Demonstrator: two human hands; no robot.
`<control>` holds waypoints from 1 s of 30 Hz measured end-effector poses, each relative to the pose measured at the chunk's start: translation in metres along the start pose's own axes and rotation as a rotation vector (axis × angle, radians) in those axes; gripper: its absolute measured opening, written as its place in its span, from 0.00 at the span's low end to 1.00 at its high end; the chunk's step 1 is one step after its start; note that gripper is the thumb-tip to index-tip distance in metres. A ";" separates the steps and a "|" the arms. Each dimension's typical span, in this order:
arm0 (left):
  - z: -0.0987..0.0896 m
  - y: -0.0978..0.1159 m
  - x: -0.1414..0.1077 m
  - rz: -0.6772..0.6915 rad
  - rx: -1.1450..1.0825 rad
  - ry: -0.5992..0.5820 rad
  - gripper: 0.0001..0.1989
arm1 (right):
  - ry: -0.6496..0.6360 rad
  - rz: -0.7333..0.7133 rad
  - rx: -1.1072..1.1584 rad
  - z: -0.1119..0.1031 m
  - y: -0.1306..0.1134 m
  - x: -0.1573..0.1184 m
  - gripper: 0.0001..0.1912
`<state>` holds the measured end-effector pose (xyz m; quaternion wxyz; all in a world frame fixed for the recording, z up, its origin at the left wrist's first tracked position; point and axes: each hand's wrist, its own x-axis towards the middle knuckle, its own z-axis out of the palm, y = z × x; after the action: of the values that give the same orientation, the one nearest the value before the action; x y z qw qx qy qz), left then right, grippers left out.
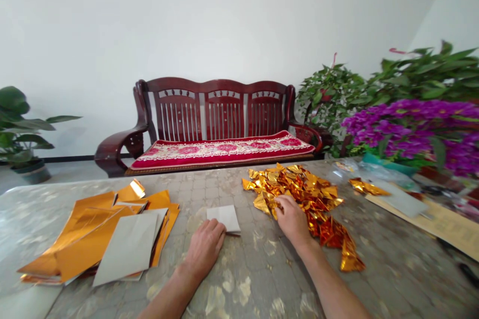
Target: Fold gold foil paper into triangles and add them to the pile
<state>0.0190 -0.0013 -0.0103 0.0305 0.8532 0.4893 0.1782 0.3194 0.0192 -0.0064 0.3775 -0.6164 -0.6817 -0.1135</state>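
My left hand (207,243) lies palm down on the table, its fingertips resting on the lower left corner of a small folded paper square (226,217), pale side up. At the near left edge of a heap of folded gold foil pieces (299,184), my right hand (291,217) is closed, pinching a folded gold foil piece (265,203). Part of that piece is hidden by the fingers. To the left of my left hand is a loose stack of gold foil paper sheets (88,232), with a pale backing-side sheet (129,241) on top.
A patterned table cover (239,289) lies under everything. On the right are a brown cardboard strip (441,224), clear plastic, and purple flowers (411,129). Beyond the table stands a dark red wooden bench (224,114) with a red floral cushion (224,152); a potted plant (32,172) stands left.
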 end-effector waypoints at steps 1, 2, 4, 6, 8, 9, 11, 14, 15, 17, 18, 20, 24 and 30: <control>-0.001 0.000 0.000 0.001 -0.001 0.000 0.11 | -0.002 0.014 0.018 0.000 0.001 -0.001 0.15; -0.001 0.000 0.000 0.000 -0.003 -0.001 0.11 | -0.004 0.026 0.036 0.000 0.001 -0.001 0.15; -0.001 0.001 0.000 -0.001 -0.007 -0.001 0.10 | -0.002 0.041 0.068 -0.001 0.002 -0.002 0.15; -0.001 0.000 0.000 -0.001 -0.011 0.000 0.10 | 0.008 0.039 0.093 -0.002 0.003 -0.003 0.17; 0.000 0.000 0.001 -0.002 -0.013 0.005 0.10 | 0.017 0.028 0.108 -0.003 0.004 -0.004 0.21; 0.000 0.000 0.001 -0.001 -0.015 0.007 0.10 | 0.019 0.025 0.111 -0.003 0.005 -0.005 0.22; 0.001 -0.001 0.001 0.000 -0.018 0.007 0.10 | 0.021 0.023 0.113 -0.003 0.007 -0.005 0.24; 0.001 -0.001 0.001 0.004 -0.023 0.003 0.10 | 0.017 0.023 0.118 -0.001 0.009 -0.005 0.21; 0.001 -0.001 0.000 0.004 -0.024 0.003 0.10 | 0.014 0.021 0.120 -0.001 0.009 -0.005 0.19; 0.001 -0.002 0.000 0.003 -0.027 0.005 0.10 | 0.008 0.018 0.124 0.000 0.009 -0.005 0.15; 0.001 -0.002 0.000 0.002 -0.029 0.005 0.10 | 0.009 0.018 0.128 0.000 0.009 -0.005 0.12; 0.001 -0.002 0.000 0.000 -0.029 0.003 0.10 | 0.014 0.015 0.138 0.000 0.009 -0.005 0.10; 0.001 -0.001 0.000 -0.004 -0.018 -0.007 0.10 | 0.000 0.034 0.119 -0.002 0.010 -0.005 0.10; 0.001 -0.001 0.000 -0.003 -0.020 -0.002 0.10 | -0.012 0.065 0.001 -0.005 0.011 -0.006 0.11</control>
<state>0.0183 -0.0007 -0.0112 0.0399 0.8523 0.4887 0.1822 0.3314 0.0137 -0.0106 0.3774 -0.6387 -0.6635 -0.0972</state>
